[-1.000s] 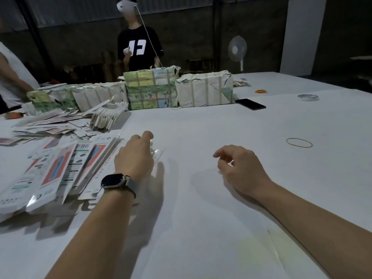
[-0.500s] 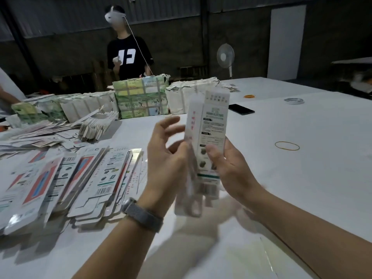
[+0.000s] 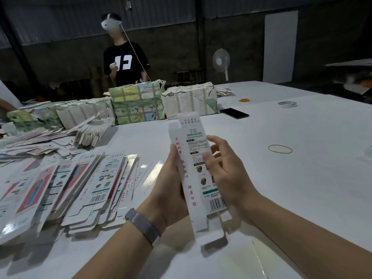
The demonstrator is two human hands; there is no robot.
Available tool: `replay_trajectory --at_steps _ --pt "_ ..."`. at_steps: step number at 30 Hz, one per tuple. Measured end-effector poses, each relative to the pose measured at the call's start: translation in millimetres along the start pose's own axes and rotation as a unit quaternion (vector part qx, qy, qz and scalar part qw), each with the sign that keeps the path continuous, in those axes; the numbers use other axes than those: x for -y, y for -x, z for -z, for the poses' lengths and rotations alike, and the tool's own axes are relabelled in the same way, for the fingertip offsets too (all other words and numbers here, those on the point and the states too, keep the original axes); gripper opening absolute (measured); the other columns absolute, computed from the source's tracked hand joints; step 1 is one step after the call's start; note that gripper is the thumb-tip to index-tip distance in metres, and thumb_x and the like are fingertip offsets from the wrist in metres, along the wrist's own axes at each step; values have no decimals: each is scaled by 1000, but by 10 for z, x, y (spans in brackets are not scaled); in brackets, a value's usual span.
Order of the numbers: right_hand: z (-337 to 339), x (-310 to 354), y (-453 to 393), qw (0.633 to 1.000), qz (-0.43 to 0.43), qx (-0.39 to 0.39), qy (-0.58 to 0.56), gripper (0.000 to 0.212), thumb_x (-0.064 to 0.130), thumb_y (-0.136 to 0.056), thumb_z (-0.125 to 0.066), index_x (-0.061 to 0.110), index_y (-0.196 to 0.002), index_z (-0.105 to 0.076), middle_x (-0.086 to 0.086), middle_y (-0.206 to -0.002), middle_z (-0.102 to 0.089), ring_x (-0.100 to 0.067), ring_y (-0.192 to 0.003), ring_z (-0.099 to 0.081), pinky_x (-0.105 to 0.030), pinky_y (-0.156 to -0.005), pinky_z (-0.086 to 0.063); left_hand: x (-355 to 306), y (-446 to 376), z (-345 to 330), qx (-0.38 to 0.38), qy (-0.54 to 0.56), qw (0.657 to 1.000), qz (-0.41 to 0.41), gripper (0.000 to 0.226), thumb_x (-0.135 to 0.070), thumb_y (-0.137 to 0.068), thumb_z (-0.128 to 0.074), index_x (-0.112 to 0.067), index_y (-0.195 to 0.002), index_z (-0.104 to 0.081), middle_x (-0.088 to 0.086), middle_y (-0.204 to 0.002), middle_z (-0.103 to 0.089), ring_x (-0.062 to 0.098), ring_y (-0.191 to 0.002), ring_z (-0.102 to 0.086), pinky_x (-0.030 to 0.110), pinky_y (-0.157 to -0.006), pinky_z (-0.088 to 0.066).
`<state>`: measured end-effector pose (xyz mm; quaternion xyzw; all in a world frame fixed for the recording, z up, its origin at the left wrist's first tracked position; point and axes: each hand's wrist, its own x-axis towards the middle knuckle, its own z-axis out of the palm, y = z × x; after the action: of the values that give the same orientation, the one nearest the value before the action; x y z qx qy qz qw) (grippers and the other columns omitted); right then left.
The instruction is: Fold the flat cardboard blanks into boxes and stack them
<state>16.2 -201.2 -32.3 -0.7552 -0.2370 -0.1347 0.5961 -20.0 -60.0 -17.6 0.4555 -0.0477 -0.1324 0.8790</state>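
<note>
A packing workshop or warehouse: dim, with corrugated metal walls (image 3: 60,21) and a big white worktop (image 3: 291,178). Wrapped bundles (image 3: 136,103) of printed card stand in a row, flat blanks (image 3: 66,188) lie heaped beside them, rubber bands (image 3: 280,149) lie loose, and a standing fan (image 3: 221,62) waits behind.

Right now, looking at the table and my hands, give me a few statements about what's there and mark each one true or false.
1. Both hands hold one long white carton. True: the left hand and the right hand grip it from opposite sides.
2. The carton's end flaps are tucked shut. False: both ends stand open.
3. The spread of flat blanks lies to the person's left. True.
4. The black phone lies on the blanks. False: it lies on the bare white table.
5. The yellow rubber band is round the carton. False: it lies loose on the table.
</note>
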Motion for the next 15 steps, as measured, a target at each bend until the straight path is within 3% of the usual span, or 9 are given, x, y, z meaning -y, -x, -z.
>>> replay_trajectory --at_steps 5,10,12,15 --pt "-109 14 67 999 12 33 30 49 48 -97 -52 33 -143 -42 13 -119 -51 -14 -103 -65 -37 -79 -61 81 -30 5 -67 -103 992 -38 71 -84 -81 -25 -41 -101 -77 14 -108 -76 35 -97 -75 46 -70 -62" --pt "-147 48 82 999 6 50 8 79 69 -75 -54 37 -146 -42 17 -112 -53 -2 -92 -57 -25 -84 -53 85 -32 -69 -125 -109 983 -83 79 -81 -74 -40 -25 -122 -69 13 -103 -76 31 -92 -75 42 -67 -62" --pt "-148 59 86 998 1 65 -21 78 69 -72 -55 41 -143 -44 17 -109 -56 -3 -95 -58 -24 -80 -56 83 -32 -76 -133 -104 981 -99 73 -78 -80 -42 -23 -118 -72 11 -93 -71 28 -85 -74 42 -66 -61" --pt "-141 54 60 995 -12 76 -64 59 59 -75 -60 53 -131 -44 20 -100 -61 -2 -97 -60 -20 -70 -54 85 -14 -92 -131 -131 979 -88 84 -85 -67 -45 -22 -118 -70 8 -92 -75 26 -87 -76 42 -69 -62"
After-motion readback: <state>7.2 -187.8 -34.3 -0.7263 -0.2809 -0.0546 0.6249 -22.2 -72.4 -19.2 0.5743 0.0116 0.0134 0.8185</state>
